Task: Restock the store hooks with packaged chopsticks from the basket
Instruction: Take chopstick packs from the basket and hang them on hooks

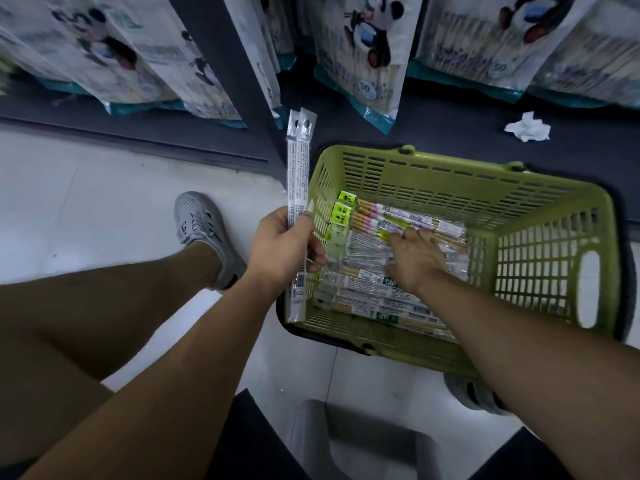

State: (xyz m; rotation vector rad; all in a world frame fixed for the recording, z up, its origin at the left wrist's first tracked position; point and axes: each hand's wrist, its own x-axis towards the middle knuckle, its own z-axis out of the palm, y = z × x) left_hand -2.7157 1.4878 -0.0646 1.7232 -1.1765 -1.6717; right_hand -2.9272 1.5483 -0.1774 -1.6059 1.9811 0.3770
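Note:
A green plastic basket [540,282] sits on the floor at centre right, with several long clear chopstick packs [367,292] lying across its bottom. My left hand [282,251] is shut on two slim white chopstick packs [298,174], held upright beside the basket's left wall. My right hand [417,259] is down inside the basket, palm down, fingers spread on the loose packs; whether it grips one I cannot tell. No hooks show in this view.
Large panda-printed bags [363,46] hang in rows above a dark shelf base [433,129]. A crumpled white tissue [528,126] lies on that base at the right. My grey shoe [204,233] stands left of the basket, and a grey stool [363,445] is under me.

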